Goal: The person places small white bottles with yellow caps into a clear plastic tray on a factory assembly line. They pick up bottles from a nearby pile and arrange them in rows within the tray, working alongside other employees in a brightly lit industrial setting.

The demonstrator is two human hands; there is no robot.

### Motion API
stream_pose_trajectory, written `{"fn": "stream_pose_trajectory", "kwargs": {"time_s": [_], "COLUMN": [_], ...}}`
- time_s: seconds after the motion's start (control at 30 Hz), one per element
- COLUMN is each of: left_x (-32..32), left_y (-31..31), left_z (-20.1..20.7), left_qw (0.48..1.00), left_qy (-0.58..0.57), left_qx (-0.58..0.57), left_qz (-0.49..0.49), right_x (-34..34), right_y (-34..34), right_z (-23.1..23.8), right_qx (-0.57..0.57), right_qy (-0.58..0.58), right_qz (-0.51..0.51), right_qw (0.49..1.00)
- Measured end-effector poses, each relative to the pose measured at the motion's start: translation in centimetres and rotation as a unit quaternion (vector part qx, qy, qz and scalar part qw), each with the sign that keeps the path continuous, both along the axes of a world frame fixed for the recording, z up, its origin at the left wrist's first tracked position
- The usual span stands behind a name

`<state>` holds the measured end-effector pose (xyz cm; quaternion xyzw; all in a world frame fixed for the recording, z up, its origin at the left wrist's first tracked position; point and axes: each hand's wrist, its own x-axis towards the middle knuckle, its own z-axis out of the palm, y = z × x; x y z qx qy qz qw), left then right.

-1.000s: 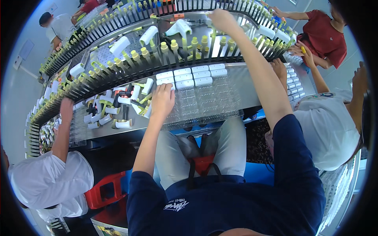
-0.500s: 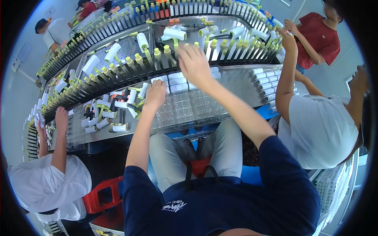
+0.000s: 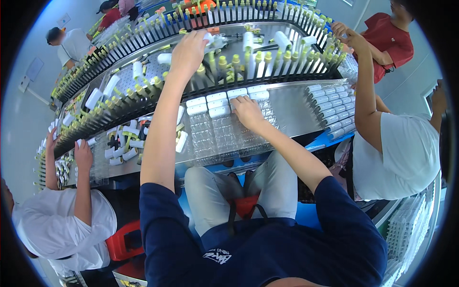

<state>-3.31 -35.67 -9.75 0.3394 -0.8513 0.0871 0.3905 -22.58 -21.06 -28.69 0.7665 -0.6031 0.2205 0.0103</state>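
Observation:
My left hand [image 3: 188, 53] is stretched out over the row of upright holders, fingers closed about the end of a white tubular part [image 3: 209, 38]. My right hand [image 3: 248, 111] rests lower, at a clear moulded plastic tray [image 3: 224, 134]. Its fingers are bent down onto a white part beside the filled places; the fingers hide most of that part. White rounded parts [image 3: 217, 104] lie side by side in the far pockets of the trays. Close beyond stand black holders with yellow-green tips [image 3: 236, 59], several carrying white tubes [image 3: 282, 40].
Loose white, black and yellow-green pieces [image 3: 125, 138] are heaped on the metal bench left of the trays. Grey-white cylinders [image 3: 330, 105] stand in rows at right. Co-workers sit close on both sides, a white sleeve [image 3: 406, 153] at right. Another person in red [image 3: 389, 43] stands beyond.
My left hand has gone from the tray out to the holders and closed at a white part. My right hand has come back from the holders to the tray. The holders' positions have shifted.

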Motion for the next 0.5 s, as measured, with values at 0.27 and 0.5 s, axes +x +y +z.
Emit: {"fn": "stream_pose_trajectory", "kwargs": {"time_s": [0.27, 0.5], "left_x": [0.6, 4.9], "left_y": [-2.1, -0.9], "left_z": [-2.6, -4.7], "left_qw": [0.972, 0.968], "left_qy": [-0.166, -0.082], "left_qx": [0.084, 0.029], "left_qz": [0.145, 0.237], "right_x": [-0.2, -0.6], "right_y": [-2.3, -2.3], "right_z": [0.3, 0.1], "right_qx": [0.135, 0.073], "right_qy": [0.069, 0.090], "right_qz": [-0.037, 0.006], "right_qw": [0.988, 0.993]}}
